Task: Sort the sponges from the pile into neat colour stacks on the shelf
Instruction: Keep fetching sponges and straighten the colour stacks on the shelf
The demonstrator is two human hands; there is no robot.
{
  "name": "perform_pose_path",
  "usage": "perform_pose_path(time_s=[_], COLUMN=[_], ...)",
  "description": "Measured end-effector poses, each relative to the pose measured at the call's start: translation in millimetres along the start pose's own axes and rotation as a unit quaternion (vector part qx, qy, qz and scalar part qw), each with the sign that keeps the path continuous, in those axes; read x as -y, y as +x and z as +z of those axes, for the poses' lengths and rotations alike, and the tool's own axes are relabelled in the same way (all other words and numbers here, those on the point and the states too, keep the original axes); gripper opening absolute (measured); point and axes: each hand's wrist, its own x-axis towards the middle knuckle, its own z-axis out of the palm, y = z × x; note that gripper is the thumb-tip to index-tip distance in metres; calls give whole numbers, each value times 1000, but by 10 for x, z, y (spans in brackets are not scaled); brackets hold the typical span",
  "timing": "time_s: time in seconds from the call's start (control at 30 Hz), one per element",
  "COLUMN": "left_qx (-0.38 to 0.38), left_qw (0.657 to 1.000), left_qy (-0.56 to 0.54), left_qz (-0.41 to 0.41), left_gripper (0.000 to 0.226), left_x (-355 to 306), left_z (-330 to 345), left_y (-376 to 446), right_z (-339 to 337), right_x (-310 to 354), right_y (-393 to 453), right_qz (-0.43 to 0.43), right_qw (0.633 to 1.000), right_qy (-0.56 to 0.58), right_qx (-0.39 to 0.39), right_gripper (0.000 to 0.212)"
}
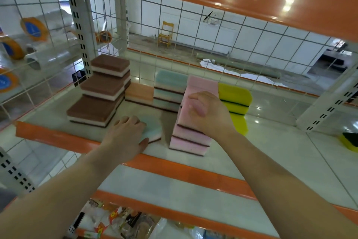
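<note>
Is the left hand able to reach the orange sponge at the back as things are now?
Probably yes. The left hand rests on a light blue sponge at the shelf front; the shelf between it and the orange sponge looks bare.

1. Shelf point(48, 111) — pale board with an orange front lip.
2. Brown stacks point(100, 89) — three, stepped, at the left.
3. Orange sponge point(138, 91), just beside the teal stack point(169, 87).
4. Pink stack point(191, 134), near the front.
5. Yellow stack point(235, 99), behind the pink.
6. Teal sponge point(153, 128), single, at the front edge.
</note>
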Motion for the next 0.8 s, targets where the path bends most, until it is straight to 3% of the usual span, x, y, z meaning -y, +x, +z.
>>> perform_pose_path(time_s=[0.33, 0.8], left_qx=[26, 78], left_qw=[998, 986], left_qy=[-13, -57], left_qz=[62, 134], left_gripper=[52, 60], left_x=[145, 176], left_z=[29, 120], left_y=[222, 683], right_z=[128, 251], right_x=[51, -30], right_y=[347, 460], right_qz=[70, 121], right_qw=[995, 989], right_qy=[-66, -84], right_qx=[32, 26], right_gripper=[45, 23])
